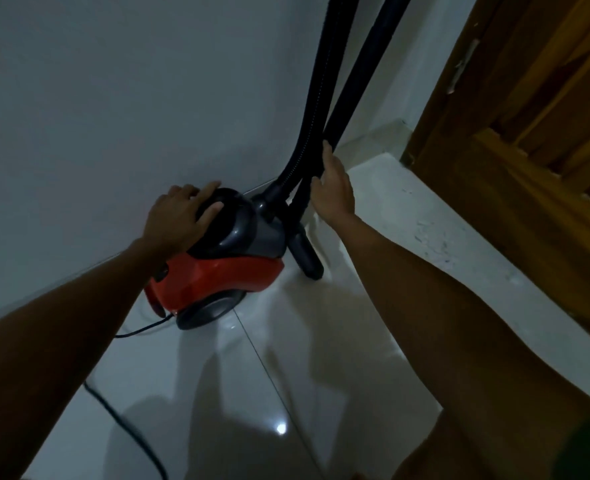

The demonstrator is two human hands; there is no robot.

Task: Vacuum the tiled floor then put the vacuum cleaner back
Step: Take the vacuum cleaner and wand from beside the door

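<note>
A red and black canister vacuum cleaner (224,275) stands on the glossy white tiled floor (252,382), close against the white wall. My left hand (177,216) lies over its black rounded top, fingers on the far side and thumb on the near side, gripping it. Two black tubes rise from its front: the ribbed hose (307,98) and the rigid wand (359,64), whose lower end (307,258) rests on the floor. My right hand (333,185) presses against the wand with its fingers straight along it.
A black power cord (127,424) trails from the vacuum's rear across the floor at lower left. A raised white step (407,209) runs along the right, with a wooden door (535,140) above it. The white wall (113,98) fills the left and back.
</note>
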